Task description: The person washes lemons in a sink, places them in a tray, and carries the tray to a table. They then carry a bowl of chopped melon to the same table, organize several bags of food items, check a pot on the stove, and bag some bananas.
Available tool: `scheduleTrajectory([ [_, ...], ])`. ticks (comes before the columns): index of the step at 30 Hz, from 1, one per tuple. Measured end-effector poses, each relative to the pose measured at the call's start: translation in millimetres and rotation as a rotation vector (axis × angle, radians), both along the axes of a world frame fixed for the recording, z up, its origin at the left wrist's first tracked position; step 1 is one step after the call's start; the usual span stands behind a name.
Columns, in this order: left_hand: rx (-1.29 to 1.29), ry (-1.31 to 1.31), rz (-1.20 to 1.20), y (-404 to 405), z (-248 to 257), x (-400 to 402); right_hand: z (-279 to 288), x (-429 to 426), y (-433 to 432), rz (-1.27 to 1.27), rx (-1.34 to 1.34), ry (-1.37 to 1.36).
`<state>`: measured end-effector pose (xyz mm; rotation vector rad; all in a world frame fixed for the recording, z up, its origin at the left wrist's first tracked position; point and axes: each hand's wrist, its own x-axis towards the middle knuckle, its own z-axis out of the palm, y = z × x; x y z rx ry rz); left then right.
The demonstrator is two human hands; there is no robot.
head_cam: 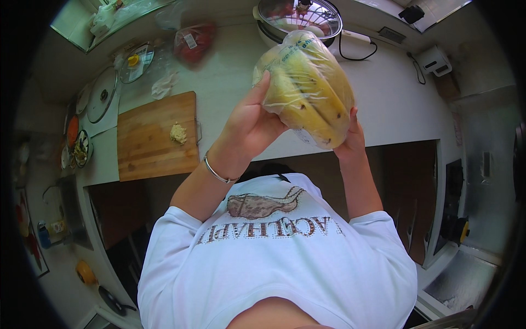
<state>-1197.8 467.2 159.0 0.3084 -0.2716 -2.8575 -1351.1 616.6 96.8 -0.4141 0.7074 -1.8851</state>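
Note:
A clear plastic bag of yellow fruit (308,94), which looks like bananas with a few dark spots, is held up above the counter. My left hand (259,125) grips its left side and lower edge, thumb on top. My right hand (352,137) supports it from the lower right, its fingers partly hidden behind the bag. The bag bears printing and a white label. On the left, a wooden cutting board (152,144) carries a small heap of pale yellow minced food (178,133).
An electric pot with a glass lid (296,14) stands behind the bag, with a power cord (361,59) on its right. Beyond the board lie a red plastic bag (195,45), crumpled plastic (164,85) and glass lids (102,96). A bowl of cut food (81,149) sits far left.

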Motion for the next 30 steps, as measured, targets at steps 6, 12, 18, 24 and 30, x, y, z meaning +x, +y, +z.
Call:
scheduleTrajectory([
  [6,-0.169,0.001,0.045,7,7,3,-33,-12,8,0.165,-0.193,0.087],
  [12,-0.349,-0.025,0.123,22,12,8,-4,9,0,0.173,-0.301,-0.096],
  [18,-0.524,-0.023,0.158,36,25,12,-10,0,-11,-0.078,0.024,0.392],
  [24,-0.784,0.083,0.141,37,24,15,4,-5,-20,-0.139,0.017,0.487],
  [30,-0.729,0.100,0.114,25,19,10,14,-6,-20,-0.161,-0.031,0.495],
])
